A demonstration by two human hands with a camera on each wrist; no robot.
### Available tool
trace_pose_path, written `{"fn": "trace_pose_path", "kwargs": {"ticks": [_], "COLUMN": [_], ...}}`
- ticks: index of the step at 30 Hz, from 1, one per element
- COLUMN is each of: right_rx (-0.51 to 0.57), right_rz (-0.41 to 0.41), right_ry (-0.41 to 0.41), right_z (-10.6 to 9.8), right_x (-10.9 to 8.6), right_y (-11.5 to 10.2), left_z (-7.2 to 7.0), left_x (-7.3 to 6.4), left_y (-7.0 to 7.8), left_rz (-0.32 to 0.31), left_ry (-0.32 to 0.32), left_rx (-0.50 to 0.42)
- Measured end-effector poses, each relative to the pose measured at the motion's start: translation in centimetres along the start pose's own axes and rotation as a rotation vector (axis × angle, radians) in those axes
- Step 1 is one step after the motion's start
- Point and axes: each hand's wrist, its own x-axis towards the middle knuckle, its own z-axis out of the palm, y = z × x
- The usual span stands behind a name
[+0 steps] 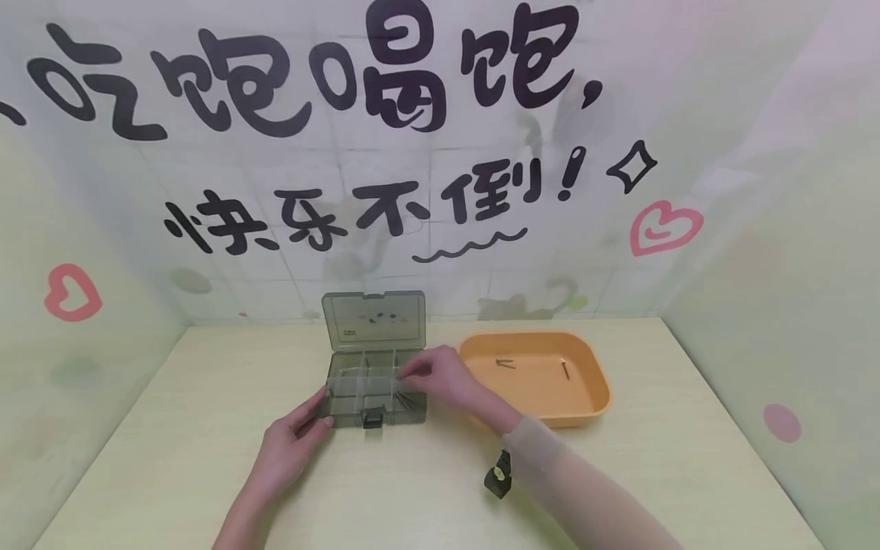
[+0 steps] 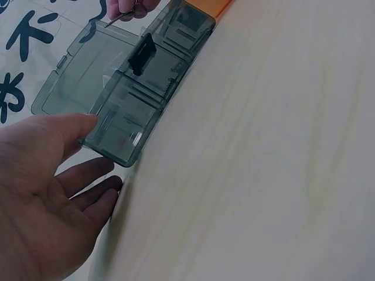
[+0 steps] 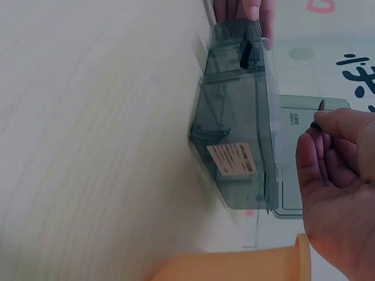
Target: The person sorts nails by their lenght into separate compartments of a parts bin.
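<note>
A smoky grey transparent compartment box [image 1: 376, 389] lies on the table with its lid [image 1: 376, 321] raised at the back. My left hand [image 1: 292, 443] grips the box's left side, its thumb at the front corner. Over the right-hand compartments, my right hand [image 1: 443, 376] pinches a small dark screw [image 3: 321, 106] between thumb and fingertips. The screw [image 2: 124, 19] also shows in the left wrist view, above the box. Several screws [image 1: 407, 399] lie in the front right compartment.
An orange tray [image 1: 536, 416] stands to the right of the box, with a few screws [image 1: 505, 362] on its floor. A black object [image 1: 499, 475] hangs by the right sleeve [image 1: 571, 489]. A printed wall [image 1: 385, 260] closes off the table's back.
</note>
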Motion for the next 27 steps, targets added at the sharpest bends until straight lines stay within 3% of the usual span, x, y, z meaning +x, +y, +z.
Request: {"fn": "trace_pose_path", "kwargs": {"ticks": [7, 27], "right_rx": [-0.023, -0.009], "right_rz": [-0.021, 0.017], "right_ry": [0.005, 0.028], "right_z": [1.2, 4.0], "right_x": [0.6, 1.3], "right_y": [-0.2, -0.6], "left_z": [0.1, 0.2], "left_x": [0.3, 0.1], "left_y": [-0.2, -0.5], "left_rz": [0.008, 0.016], "left_ry": [-0.002, 0.009], "left_rx": [-0.017, -0.018]}}
